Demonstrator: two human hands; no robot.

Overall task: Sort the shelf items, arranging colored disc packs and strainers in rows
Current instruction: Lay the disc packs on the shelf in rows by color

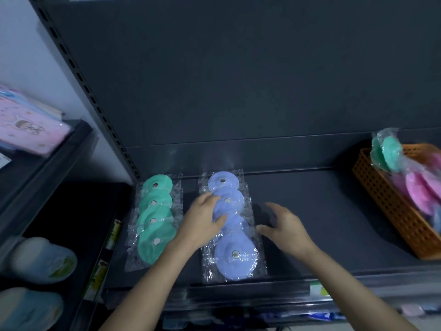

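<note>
Green row [155, 218] and blue row [235, 254] lie complete-looking, left on the shelf [322, 223]. Left hand [205, 218] rests flat on the blue row, grip released. Right hand [284, 223] hovers just beside, grip released. Pink packs [420, 187] and a green pack [391, 154] are unsorted in the orange basket [381, 199], right. Judged under halfway.

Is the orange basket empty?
No, the orange basket holds pink disc packs and a green pack.

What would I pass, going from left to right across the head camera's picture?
Pink package → row of green disc packs → row of blue disc packs → right hand → orange basket.
</note>
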